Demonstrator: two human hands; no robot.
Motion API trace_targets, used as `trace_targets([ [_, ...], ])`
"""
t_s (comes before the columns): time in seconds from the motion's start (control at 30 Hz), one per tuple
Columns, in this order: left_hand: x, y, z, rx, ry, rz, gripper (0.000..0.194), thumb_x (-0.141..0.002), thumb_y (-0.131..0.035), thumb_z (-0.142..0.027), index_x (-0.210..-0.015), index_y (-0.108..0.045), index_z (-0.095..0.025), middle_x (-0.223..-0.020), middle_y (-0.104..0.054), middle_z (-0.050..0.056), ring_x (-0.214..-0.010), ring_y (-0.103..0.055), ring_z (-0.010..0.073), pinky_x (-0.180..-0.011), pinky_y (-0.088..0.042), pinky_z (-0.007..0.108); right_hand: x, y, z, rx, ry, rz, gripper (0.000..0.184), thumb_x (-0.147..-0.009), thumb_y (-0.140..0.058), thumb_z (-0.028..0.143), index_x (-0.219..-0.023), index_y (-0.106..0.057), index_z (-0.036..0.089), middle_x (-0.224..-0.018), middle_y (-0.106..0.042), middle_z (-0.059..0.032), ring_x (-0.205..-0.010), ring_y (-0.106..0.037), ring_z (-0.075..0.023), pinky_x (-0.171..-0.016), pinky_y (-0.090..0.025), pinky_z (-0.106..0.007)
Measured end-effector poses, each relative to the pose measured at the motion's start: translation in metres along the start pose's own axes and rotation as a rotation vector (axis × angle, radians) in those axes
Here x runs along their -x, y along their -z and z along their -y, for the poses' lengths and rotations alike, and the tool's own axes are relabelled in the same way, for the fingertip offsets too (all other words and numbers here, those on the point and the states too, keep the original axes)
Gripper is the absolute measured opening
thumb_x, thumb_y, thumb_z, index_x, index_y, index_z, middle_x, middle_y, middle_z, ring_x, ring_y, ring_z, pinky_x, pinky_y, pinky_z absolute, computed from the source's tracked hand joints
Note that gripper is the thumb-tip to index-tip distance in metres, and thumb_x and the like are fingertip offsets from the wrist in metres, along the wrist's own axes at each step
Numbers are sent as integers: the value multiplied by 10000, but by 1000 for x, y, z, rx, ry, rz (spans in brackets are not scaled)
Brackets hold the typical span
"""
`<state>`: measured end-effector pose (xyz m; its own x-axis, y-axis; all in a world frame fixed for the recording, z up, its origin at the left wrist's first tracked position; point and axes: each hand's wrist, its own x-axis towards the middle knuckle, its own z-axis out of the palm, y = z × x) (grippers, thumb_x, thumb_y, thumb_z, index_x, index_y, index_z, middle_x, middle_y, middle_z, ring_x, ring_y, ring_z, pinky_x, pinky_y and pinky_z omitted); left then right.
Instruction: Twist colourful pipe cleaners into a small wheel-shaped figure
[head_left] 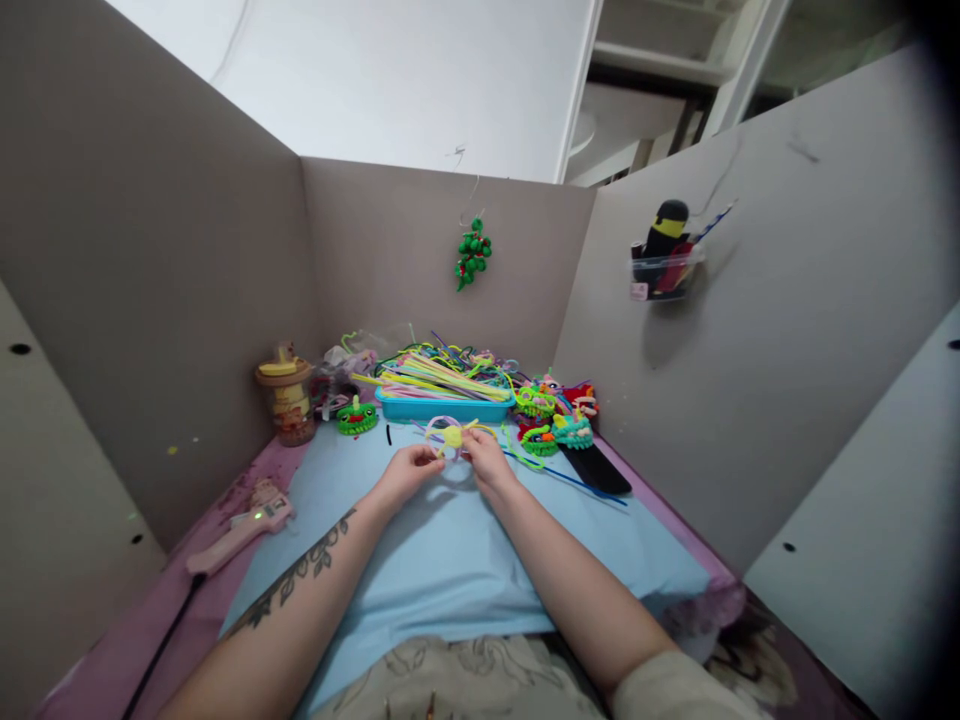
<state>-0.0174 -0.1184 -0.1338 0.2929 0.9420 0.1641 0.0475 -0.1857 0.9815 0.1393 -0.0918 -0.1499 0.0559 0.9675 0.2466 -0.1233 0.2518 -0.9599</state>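
Between my hands, above the blue cloth (435, 540), is a yellow and purple pipe-cleaner piece (452, 436) with bent loops. My right hand (484, 455) is closed on its right side, fingers pinched at the yellow part. On the lower left, my left hand (412, 468) pinches the piece's edge with thumb and fingertips. Just behind my hands stands a turquoise tray (442, 410) heaped with pipe cleaners (435, 375) in many colours. A dark blue pipe cleaner (577, 483) lies to the right.
Left are a pink glue gun (244, 533) with a lit green light and a lidded cup (286, 405). A green pipe-cleaner figure (356, 416) sits by the tray. Several more (574, 432) lie at right, near a black flat object (596, 468). Grey panels (442, 250) enclose the table.
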Motion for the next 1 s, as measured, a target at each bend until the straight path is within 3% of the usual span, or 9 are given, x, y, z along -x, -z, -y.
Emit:
trace_targets([
  [0.27, -1, 2, 0, -63, -37, -43, 259, -625, -681, -371, -650, -599, -127, -580, -577, -17, -551, -494, 105, -558, -352, 226, 7, -6, 7, -71, -7, -25, 308, -673, -581, 481, -645, -500, 185, -646, -559, 16, -603, -478, -121, -592, -375, -245],
  [0.47, -1, 3, -3, 32, -5, -81, 243, -619, -688, -341, -668, -553, -146, -591, -570, -25, -558, -500, 99, -534, -349, 210, 19, -12, 23, -172, -128, 162, 293, -666, -632, 459, -767, -566, 192, -775, -610, -12, -680, -530, -129, -620, -424, -252],
  [0.7, 3, 6, -9, 248, 217, 38, 283, -575, -740, -237, -799, -606, -128, -692, -578, -5, -598, -527, 82, -529, -371, 184, 23, -13, 29, -215, -102, 190, 316, -654, -664, 471, -742, -577, 181, -724, -593, -1, -637, -525, -116, -591, -431, -246],
  [1.0, 3, 10, -5, 359, 246, 129, 217, -582, -753, -186, -755, -647, -108, -653, -575, 0, -556, -499, 63, -540, -384, 182, 23, -13, 28, -263, -111, 238, 352, -644, -665, 507, -714, -549, 182, -675, -569, 11, -594, -482, -97, -589, -423, -241],
])
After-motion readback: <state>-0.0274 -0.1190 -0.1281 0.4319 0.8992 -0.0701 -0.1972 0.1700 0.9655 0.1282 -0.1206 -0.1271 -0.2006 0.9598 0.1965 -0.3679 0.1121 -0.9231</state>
